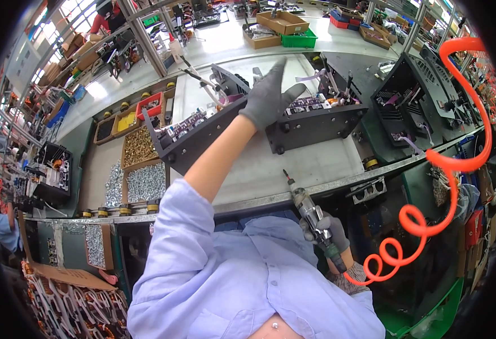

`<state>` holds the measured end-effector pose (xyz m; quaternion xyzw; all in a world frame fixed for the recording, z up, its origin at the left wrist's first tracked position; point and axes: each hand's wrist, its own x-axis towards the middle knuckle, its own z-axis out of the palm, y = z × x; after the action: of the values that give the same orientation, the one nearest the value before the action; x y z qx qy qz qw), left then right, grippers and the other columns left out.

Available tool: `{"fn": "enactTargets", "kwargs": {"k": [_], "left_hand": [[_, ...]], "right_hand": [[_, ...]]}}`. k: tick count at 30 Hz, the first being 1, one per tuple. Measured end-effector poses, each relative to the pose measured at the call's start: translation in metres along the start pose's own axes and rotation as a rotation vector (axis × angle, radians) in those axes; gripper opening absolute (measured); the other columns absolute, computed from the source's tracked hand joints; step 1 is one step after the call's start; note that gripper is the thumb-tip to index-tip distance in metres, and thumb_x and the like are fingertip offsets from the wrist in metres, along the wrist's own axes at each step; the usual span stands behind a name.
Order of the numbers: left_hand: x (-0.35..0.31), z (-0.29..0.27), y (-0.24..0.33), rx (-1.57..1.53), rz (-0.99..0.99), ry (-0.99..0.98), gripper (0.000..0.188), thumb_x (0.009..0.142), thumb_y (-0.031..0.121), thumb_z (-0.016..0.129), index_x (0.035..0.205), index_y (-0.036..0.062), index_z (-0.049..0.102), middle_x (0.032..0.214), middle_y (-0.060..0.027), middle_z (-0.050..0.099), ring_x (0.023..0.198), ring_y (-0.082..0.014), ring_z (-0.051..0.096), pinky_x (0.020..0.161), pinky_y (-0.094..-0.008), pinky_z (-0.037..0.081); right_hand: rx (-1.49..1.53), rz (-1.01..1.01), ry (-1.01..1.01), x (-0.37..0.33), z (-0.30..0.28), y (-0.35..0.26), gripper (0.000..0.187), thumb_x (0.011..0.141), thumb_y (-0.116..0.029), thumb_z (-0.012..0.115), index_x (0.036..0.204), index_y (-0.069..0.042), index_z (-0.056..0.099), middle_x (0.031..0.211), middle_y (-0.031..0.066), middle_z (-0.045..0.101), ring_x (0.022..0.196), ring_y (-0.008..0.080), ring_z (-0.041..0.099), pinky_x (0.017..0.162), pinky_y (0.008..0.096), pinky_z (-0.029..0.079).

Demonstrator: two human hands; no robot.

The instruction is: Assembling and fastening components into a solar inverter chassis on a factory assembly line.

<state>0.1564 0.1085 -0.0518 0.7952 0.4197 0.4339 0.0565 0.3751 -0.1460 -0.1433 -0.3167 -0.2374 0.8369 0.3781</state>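
My right hand, in a grey glove, is wrapped round a pneumatic screwdriver near the bench's front edge. Its bit points up and away from me, and a coiled orange air hose runs from its rear end. My left hand, gloved too, reaches over the gap between two black metal housings with circuit boards inside: a left housing and a right housing. Its thumb stands apart from the fingers, and nothing shows in it. Whether it touches either housing I cannot tell.
Cardboard bins of brass fasteners and silver screws lie left of the housings, beside a red bin. More black housings stand at the right. A green crate sits at the back. Another person's sleeve shows far left.
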Motion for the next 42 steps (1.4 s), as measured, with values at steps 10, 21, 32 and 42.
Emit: {"fn": "enactTargets", "kwargs": {"k": [10,21,32,42], "left_hand": [[-0.032,-0.123,0.158,0.604,0.187,-0.822,0.03,0.082,0.025,0.063,0.104,0.0054,0.057,0.068,-0.0056,0.065,0.058,-0.0236,0.066,0.048,-0.0375,0.049],[-0.1,-0.132,0.205,0.036,-0.059,-0.669,0.018,0.076,0.014,0.06,0.091,0.0065,0.066,0.072,-0.0072,0.064,0.074,-0.0241,0.068,0.057,-0.0433,0.05],[-0.118,-0.123,0.198,0.149,-0.07,-0.843,0.019,0.076,0.014,0.06,0.092,0.0069,0.068,0.074,-0.0071,0.065,0.075,-0.0243,0.068,0.058,-0.0435,0.05],[-0.132,-0.113,0.195,0.288,-0.164,-0.961,0.019,0.077,0.015,0.06,0.092,0.0074,0.069,0.076,-0.0069,0.067,0.077,-0.0245,0.068,0.059,-0.0438,0.051]], "right_hand": [[-0.105,0.085,0.069,0.002,0.0,-0.003,0.052,0.066,-0.022,0.059,0.112,0.0,0.052,0.085,0.011,0.06,0.061,0.0179,0.061,0.057,0.0265,0.051],[-0.996,-0.172,0.964,0.014,0.29,-0.048,0.021,0.057,-0.01,0.064,0.078,-0.004,0.061,0.074,0.0081,0.062,0.072,0.0197,0.063,0.066,0.0257,0.051],[-1.52,0.129,1.476,0.03,0.345,-0.075,0.012,0.052,-0.007,0.069,0.063,-0.008,0.064,0.063,0.0067,0.062,0.064,0.0199,0.064,0.058,0.03,0.051],[-0.464,0.021,0.494,0.023,0.111,-0.02,0.058,0.058,-0.01,0.061,0.114,-0.002,0.051,0.083,0.0097,0.062,0.067,0.0192,0.064,0.06,0.0269,0.052]]}}
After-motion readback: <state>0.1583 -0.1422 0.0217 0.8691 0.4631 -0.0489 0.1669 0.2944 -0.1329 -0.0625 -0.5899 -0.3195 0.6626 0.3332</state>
